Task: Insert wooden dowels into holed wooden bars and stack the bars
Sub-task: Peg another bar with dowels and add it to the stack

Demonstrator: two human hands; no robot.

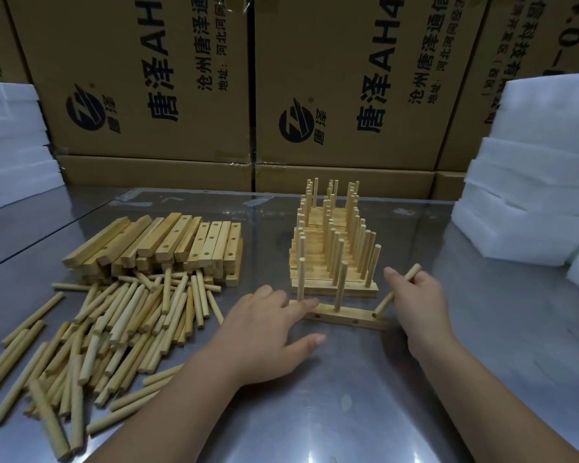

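Bar [348,316] holds two dowels [340,279]; left grip [264,325] flat on it, right grip [415,302] pinches third dowel [413,271].

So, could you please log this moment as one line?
left hand presses on bar | right hand holds tilted dowel at bar's right end hole | two dowels upright in bar | finished stack behind

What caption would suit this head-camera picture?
Left hand steadies a holed bar with two upright dowels while right hand angles in a third dowel.
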